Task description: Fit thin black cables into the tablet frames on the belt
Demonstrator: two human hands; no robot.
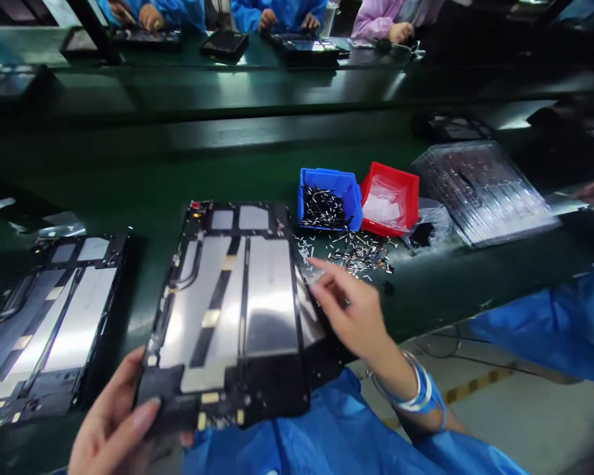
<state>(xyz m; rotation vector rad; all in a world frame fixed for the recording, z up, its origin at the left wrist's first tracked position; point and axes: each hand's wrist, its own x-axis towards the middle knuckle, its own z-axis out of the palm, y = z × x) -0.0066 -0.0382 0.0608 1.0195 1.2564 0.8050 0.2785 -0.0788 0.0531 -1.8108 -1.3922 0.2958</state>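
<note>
My left hand (pixel 116 415) grips an opened tablet (pixel 272 323) by its lower left corner, thumb on top and fingers beneath. The tablet is tilted and shows silver inner plates, black tape strips and a ribbon cable. Beyond its right edge, another dark, shiny panel is partly hidden beneath it. My right hand (pixel 351 310) hovers there, with index finger and thumb stretched apart and the other fingers curled. Nothing shows between its fingertips. Its index finger is nearest to a scatter of tiny white strips (pixel 305 251), beside a heap of small dark and metallic parts (pixel 363 254).
A blue bin (pixel 329 177) holds small black parts; a red bin (pixel 410 198) holds clear bags. Clear plastic trays (pixel 490 191) lie to the right. Another opened tablet (pixel 86 316) rests at left. Co-workers sit across the bench (pixel 202 165); a blue sleeve (pixel 549 323) shows at right.
</note>
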